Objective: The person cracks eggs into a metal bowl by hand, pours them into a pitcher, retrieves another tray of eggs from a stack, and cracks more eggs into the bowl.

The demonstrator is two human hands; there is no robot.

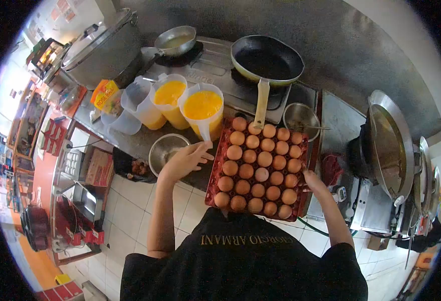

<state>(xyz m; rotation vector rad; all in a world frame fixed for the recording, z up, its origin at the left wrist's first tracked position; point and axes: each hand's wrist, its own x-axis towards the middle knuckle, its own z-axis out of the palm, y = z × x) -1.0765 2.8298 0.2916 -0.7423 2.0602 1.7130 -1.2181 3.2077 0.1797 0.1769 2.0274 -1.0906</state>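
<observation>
Beyond both hands stands the silver metal gas stove (220, 52). To the right of the right hand (315, 183) is a wide, round metal wok (393, 145) with liquid inside. Between the hands is the square red egg tray (215, 170); the right hand grips its near-right edge. Ahead of the tray, a round black frying pan (268, 57) sits on the stove, nothing visible in it.

The left hand (189, 159) has loosely spread fingers pointing at the tray; whether they touch it or the jug handle, I cannot tell. Just beyond it are 2 tall translucent plastic jugs (216, 123) of yellow liquid, apparently beaten egg; a similar jug (137, 103) holds only a little. Just left of that hand is a round steel bowl (168, 152).

Judging by this, 2 jugs look largely filled, while all 30 brown eggs (264, 159) appear whole and remain uncracked.
</observation>
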